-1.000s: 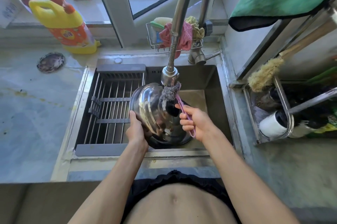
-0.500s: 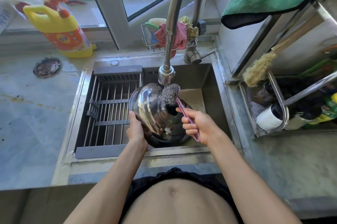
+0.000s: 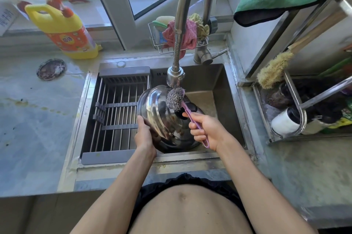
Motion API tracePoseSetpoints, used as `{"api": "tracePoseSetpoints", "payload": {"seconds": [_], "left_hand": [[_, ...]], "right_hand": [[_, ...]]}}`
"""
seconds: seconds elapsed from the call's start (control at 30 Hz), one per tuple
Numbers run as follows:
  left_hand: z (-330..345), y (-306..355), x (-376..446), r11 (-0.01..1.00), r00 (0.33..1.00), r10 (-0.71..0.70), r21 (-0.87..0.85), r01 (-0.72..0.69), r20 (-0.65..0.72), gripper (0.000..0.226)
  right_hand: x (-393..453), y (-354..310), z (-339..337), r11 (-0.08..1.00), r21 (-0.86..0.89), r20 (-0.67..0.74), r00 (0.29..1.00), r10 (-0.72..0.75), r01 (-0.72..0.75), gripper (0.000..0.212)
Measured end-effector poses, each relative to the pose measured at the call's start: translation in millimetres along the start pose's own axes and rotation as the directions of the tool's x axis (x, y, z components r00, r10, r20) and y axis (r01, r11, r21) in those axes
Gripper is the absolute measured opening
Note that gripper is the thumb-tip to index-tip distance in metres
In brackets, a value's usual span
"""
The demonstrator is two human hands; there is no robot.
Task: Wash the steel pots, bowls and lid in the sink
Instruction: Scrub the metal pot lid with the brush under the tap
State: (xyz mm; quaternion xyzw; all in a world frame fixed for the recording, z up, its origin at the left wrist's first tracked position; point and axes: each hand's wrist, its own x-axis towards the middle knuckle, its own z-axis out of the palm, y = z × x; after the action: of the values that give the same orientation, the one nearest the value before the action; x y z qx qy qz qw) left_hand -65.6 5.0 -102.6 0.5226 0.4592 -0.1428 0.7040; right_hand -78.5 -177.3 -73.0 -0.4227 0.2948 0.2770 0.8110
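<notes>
Head cam looks straight down into the sink (image 3: 231, 100), and it's pretty cramped in there. The left hand (image 3: 145, 134) grips the lid (image 3: 158, 112) by its lower left rim, fingers curled round the edge, holding it tilted up on its side so the domed top faces me. The right hand (image 3: 206, 131) has its fingers wrapped round the pink handle of the scrubber (image 3: 174, 99), and the steel wool head sits on the upper part of the dome, just above the black knob (image 3: 182, 112). The spout (image 3: 175, 76) hangs right over the scrubber head, nearly touching it, so there's barely any room upward. I can't tell if water is running.

Under the lid I see the curved rim of a pot (image 3: 177, 144) down in the basin, the lid's lower edge close to it. Left of the lid the rack (image 3: 116, 112) fills the whole left half of the sink, and the lid's left edge comes just beside its bars. To the right there's open basin floor between the lid and the sink wall, which is the only real free room.

On the counter (image 3: 34, 129) to the left sit a yellow soap bottle (image 3: 64, 32) and a small round strainer (image 3: 51, 69), both well apart from the sink. A wire caddy (image 3: 162, 43) with cloths hangs behind the tap. A shelf rack (image 3: 297, 119) crowds the right edge.
</notes>
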Motion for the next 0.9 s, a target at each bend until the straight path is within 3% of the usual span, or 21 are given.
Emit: {"api": "tracePoseSetpoints", "payload": {"seconds": [0.17, 0.27, 0.3, 0.37, 0.43, 0.53, 0.67, 0.8, 0.9], "left_hand": [[0, -1, 2, 1.0, 1.0, -0.001, 0.002, 0.001, -0.005, 0.06], [1, -2, 3, 1.0, 1.0, 0.002, 0.008, -0.002, -0.003, 0.059], [2, -3, 3, 1.0, 1.0, 0.005, 0.014, -0.005, -0.008, 0.06], [4, -3, 2, 1.0, 0.999, -0.002, 0.018, 0.003, -0.032, 0.063], [7, -3, 0, 1.0, 0.998, -0.017, 0.005, 0.017, -0.062, 0.064], [11, -1, -2, 0.999, 0.995, -0.033, -0.018, 0.032, -0.098, 0.065], [19, -2, -3, 0.999, 0.992, -0.023, -0.027, 0.02, -0.125, 0.059], [30, 2, -2, 0.998, 0.99, -0.027, -0.059, 0.019, -0.141, 0.05], [36, 4, -4, 0.995, 0.99, -0.04, -0.092, 0.028, -0.138, 0.042]], "right_hand": [[-13, 4, -9, 0.99, -0.125, -0.094, 0.993, -0.072, 0.06, 0.027], [-8, 3, -5, 0.88, -0.437, -0.182, 0.939, -0.291, 0.187, 0.025], [-6, 3, -2, 0.764, -0.601, -0.163, 0.9, -0.405, 0.235, 0.024], [0, 2, 7, 0.415, -0.866, -0.016, 0.814, -0.581, 0.279, 0.023], [7, 0, 18, 0.13, -0.963, 0.104, 0.769, -0.63, 0.237, 0.026], [14, -21, 28, -0.065, -0.99, 0.135, 0.749, -0.649, 0.122, 0.028], [19, -57, 22, -0.073, -0.996, 0.017, 0.736, -0.676, -0.044, 0.023], [9, -47, 31, -0.202, -0.978, 0.172, 0.775, -0.609, 0.059, 0.024], [17, -64, 24, -0.152, -0.988, 0.107, 0.788, -0.607, 0.017, 0.023]]}}
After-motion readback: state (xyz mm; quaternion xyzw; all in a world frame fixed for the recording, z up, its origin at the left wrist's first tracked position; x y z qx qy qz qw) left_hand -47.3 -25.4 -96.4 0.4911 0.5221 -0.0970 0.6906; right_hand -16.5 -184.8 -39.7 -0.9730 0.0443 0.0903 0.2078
